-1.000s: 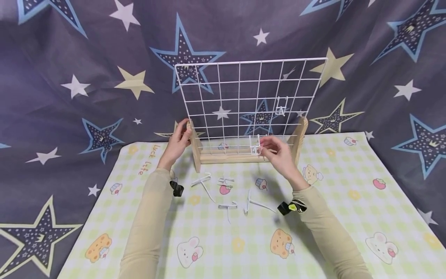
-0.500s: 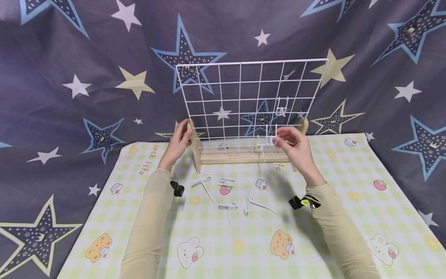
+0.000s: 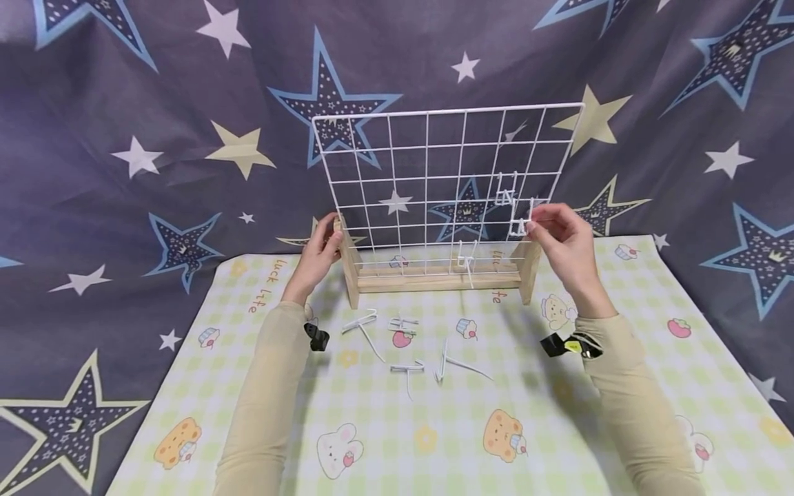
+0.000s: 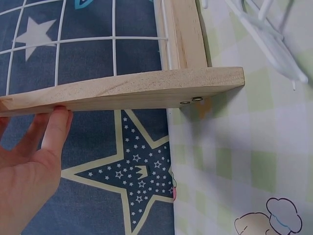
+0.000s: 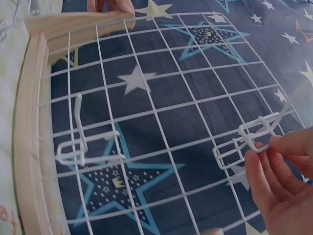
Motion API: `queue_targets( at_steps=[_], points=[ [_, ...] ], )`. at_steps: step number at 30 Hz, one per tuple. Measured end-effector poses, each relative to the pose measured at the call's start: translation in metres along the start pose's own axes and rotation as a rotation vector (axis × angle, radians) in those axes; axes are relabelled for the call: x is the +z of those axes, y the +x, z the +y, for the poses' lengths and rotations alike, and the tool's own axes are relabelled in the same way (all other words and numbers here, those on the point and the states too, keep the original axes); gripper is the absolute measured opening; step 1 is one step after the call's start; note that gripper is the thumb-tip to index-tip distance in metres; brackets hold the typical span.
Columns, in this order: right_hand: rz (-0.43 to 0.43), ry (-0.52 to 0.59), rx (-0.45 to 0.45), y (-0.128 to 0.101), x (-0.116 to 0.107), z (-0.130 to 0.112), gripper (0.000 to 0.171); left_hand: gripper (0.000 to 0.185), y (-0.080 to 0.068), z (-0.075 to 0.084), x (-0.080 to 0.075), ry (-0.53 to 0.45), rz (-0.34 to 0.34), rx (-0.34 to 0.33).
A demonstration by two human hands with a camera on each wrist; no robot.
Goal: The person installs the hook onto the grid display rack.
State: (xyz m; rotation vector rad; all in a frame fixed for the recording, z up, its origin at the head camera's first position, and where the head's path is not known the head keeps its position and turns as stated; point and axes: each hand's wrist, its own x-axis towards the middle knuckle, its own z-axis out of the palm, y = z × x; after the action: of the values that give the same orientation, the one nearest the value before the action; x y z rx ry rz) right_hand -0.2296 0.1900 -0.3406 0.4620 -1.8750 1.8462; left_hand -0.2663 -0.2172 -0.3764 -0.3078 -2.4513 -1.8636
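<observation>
A white wire grid rack (image 3: 426,146) stands upright in a wooden base. My left hand (image 3: 318,256) grips the wooden side support (image 3: 349,265) at its left end, and the left wrist view shows the fingertips against the board (image 4: 132,93). At the right side of the grid, my right hand (image 3: 567,248) pinches a white wire hook (image 3: 518,227) between thumb and fingers. Just above it a second hook (image 3: 504,197) hangs on the grid. Lower down, another hook (image 3: 466,262) hangs near the bottom rail, its prong sticking out.
Several loose white hooks (image 3: 406,368) lie on the checked tablecloth (image 3: 248,427) in front of the rack. A dark star-patterned cloth (image 3: 80,172) hangs behind the table. The right wooden support (image 3: 528,272) stands below my right hand.
My right hand has moved right and up along the grid, carrying a hook away from the one hanging at the bottom. My left hand stays on the left support.
</observation>
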Motion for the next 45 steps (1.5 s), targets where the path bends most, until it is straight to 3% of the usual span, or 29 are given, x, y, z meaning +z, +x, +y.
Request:
queue_targets(
  at_steps=[3,10,13,31,45],
  points=[
    [0.004,0.031,-0.012,0.002,-0.006,0.002,0.018,0.050,-0.001,0.002,0.000,0.007,-0.005,0.000],
    [0.038,0.156,-0.042,0.011,-0.019,-0.005,0.015,0.051,0.012,-0.023,-0.001,0.013,0.015,0.012],
    [0.052,0.206,-0.038,0.016,-0.024,-0.008,0.018,0.050,0.012,-0.026,-0.002,0.026,0.031,0.024],
    [0.081,0.172,0.013,0.023,-0.029,0.004,0.014,0.050,0.012,-0.026,-0.002,0.039,0.040,0.022],
    [0.136,0.250,0.063,0.031,-0.032,0.027,0.018,0.051,0.011,-0.024,0.000,0.022,0.042,0.013]
  ],
)
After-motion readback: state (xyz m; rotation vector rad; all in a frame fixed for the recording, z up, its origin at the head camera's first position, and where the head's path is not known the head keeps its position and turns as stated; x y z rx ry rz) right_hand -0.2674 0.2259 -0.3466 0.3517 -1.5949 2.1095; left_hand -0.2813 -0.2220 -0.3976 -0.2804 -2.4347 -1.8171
